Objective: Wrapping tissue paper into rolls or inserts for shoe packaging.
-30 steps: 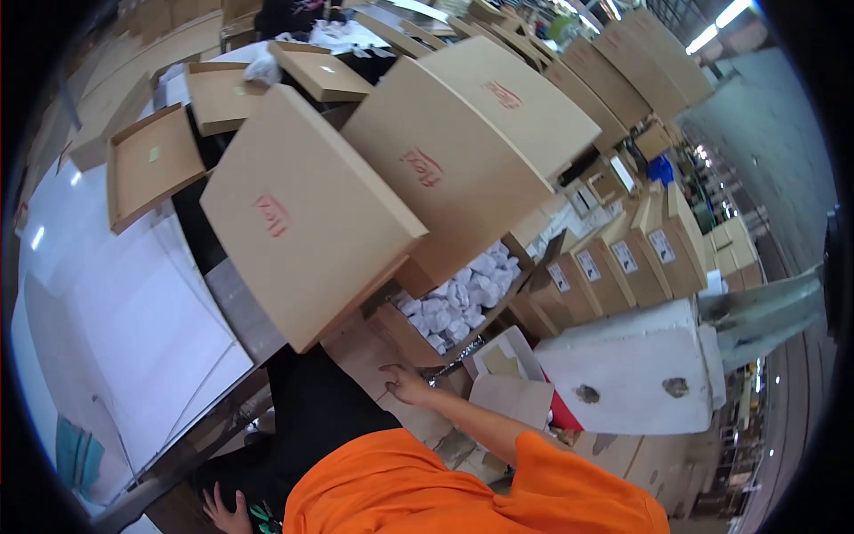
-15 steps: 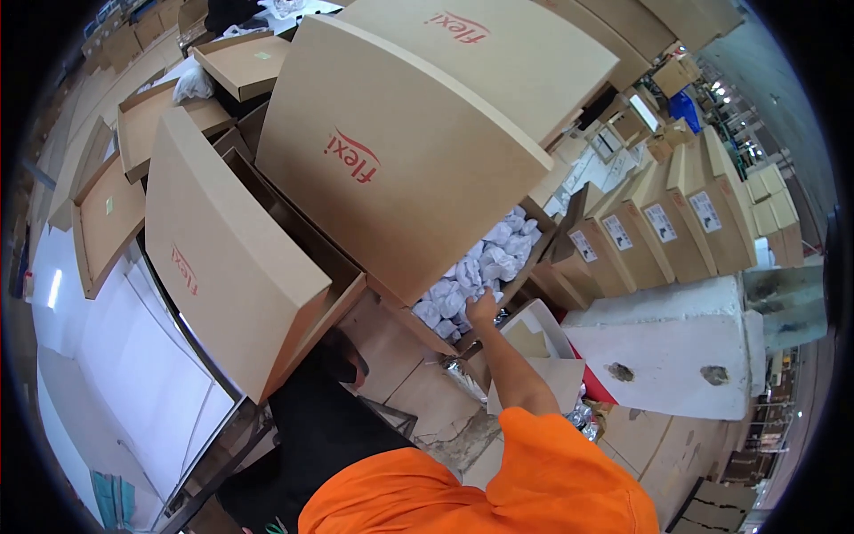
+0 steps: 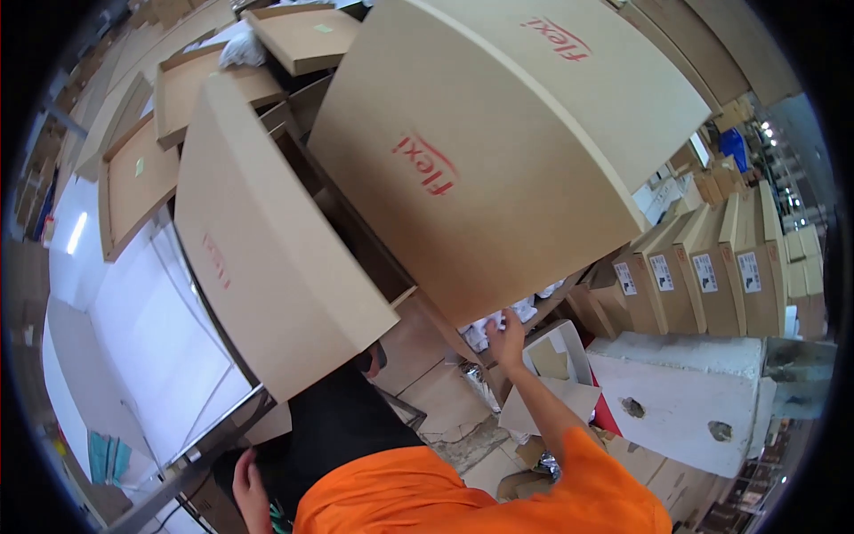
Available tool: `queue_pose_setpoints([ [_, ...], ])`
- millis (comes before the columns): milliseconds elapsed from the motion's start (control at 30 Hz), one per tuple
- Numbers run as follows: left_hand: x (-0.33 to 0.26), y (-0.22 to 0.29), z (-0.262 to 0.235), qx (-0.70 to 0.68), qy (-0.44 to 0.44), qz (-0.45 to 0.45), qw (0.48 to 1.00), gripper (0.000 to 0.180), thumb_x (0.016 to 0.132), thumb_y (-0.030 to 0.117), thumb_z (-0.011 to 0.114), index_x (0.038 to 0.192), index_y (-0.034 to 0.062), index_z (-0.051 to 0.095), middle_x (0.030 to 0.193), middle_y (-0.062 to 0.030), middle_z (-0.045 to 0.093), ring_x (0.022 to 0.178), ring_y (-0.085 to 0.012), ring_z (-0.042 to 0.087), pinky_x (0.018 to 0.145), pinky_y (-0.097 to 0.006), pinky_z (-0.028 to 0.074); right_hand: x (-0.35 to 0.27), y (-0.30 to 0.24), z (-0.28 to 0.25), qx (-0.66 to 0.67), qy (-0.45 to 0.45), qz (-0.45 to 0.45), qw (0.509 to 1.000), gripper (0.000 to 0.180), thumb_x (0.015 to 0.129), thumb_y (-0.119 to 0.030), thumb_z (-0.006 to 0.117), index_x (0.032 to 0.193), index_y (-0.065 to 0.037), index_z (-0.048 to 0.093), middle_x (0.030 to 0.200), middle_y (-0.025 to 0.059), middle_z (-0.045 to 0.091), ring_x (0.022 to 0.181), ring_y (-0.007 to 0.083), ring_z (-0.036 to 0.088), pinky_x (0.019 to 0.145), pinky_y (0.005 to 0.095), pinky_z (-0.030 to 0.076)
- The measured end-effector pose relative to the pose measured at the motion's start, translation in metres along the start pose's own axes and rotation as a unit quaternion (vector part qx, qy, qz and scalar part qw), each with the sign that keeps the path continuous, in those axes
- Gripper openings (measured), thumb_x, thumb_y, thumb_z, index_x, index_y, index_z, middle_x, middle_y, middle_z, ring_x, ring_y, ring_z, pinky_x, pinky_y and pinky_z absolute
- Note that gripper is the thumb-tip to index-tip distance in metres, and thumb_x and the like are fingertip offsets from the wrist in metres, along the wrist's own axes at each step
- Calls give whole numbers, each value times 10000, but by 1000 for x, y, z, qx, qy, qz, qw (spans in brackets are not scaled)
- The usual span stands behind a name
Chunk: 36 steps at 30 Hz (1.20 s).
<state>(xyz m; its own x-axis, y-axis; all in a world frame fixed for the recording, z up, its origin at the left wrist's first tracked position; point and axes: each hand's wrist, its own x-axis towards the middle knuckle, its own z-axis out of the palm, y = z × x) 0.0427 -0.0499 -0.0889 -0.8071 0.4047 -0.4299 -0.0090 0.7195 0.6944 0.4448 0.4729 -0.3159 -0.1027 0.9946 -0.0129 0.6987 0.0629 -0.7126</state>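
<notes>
My right hand [image 3: 506, 340] reaches to the near corner of an open carton, its thumb and fingers apart and touching white crumpled paper [image 3: 479, 332]. A large brown cardboard lid [image 3: 525, 254] with a red print slants over that carton and hides most of its contents. My left hand [image 3: 249, 489] is low at the left, beside my black-clad leg, its fingers loosely apart with nothing seen in them. Left of the lid, a second brown lid [image 3: 267, 258] rests tilted on another open carton.
Several brown boxes [image 3: 689, 267] with white labels stand in a row at the right. Below them is a white block [image 3: 676, 392] with two holes. A small open white box [image 3: 556, 365] lies near my right forearm. At the left is a white-covered table [image 3: 169, 338].
The view has shifted, so things sit further right and lower. The large lid covers more of the white paper. My left hand has come into view; my right hand stays at the carton's corner.
</notes>
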Motion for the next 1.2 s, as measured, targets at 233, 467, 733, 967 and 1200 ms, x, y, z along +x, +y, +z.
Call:
queue_pose_setpoints([
  [233, -34, 226, 112, -176, -299, 141, 927, 1057, 868, 160, 985, 1739, 72, 393, 1617, -197, 591, 1396, -279, 648, 1184, -394, 524, -162, -270, -113, 107, -237, -279, 924, 380, 801, -12, 877, 1130, -23, 687, 1301, 182, 763, 1136, 383, 756, 970, 447, 614],
  [467, -40, 169, 43, -192, -202, 179, 943, 786, 815, -80, 873, 1525, 99, 586, 1455, -113, 661, 1362, -251, 657, 1154, -364, 523, -214, -356, -76, 206, -266, -280, 899, 358, 878, -30, 900, 1137, -29, 654, 1296, 146, 759, 1174, 297, 737, 979, 381, 596],
  [733, -64, 126, -1, -699, -15, 49, 714, 546, 1213, 439, 494, 1610, 67, 447, 1528, -219, 656, 1423, -381, 656, 1193, -522, 545, -275, -421, -38, 385, -462, 89, 794, 608, 1055, 36, 718, 1588, -146, 491, 1275, 73, 637, 1130, 146, 649, 985, 307, 559],
  [967, -57, 83, -34, -613, 23, 113, 781, 666, 1176, 485, 567, 1683, 86, 399, 1499, -216, 658, 1286, -341, 731, 1121, -514, 595, -263, -464, -38, 133, -577, -284, 754, 752, 984, 60, 629, 1690, -105, 427, 1521, 143, 601, 1464, 260, 546, 1220, 429, 469],
  [1200, -58, 75, -25, -608, 62, 199, 766, 714, 1034, 218, 817, 1591, 123, 382, 1508, -144, 559, 1464, -297, 589, 1191, -474, 545, -299, -528, -26, 0, -564, -442, 697, 582, 1010, -56, 743, 1558, -61, 549, 1410, 178, 624, 1301, 333, 670, 1110, 416, 536],
])
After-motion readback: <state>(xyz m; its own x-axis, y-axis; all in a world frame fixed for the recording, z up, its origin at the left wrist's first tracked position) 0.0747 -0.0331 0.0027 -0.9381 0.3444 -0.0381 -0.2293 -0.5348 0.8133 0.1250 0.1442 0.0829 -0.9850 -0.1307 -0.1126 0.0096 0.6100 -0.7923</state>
